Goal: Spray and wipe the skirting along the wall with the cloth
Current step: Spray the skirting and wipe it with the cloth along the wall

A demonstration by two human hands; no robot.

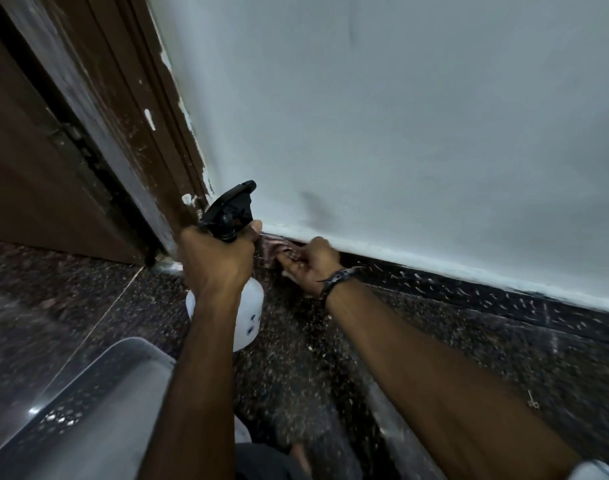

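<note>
Your left hand (214, 261) is wrapped around the neck of the white spray bottle (244, 317), just below its black trigger head (228, 211), at about 11 o'clock from your right hand (308, 268). Your right hand's curled fingers press the pinkish cloth (273, 249) against the dark skirting (469, 292) beneath the white wall (400, 133), close to the brown door frame (130, 126).

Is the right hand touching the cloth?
Touching. The head view shows the right hand pressing the pinkish cloth against the dark skirting, its fingers overlapping the fabric with no gap.
</note>
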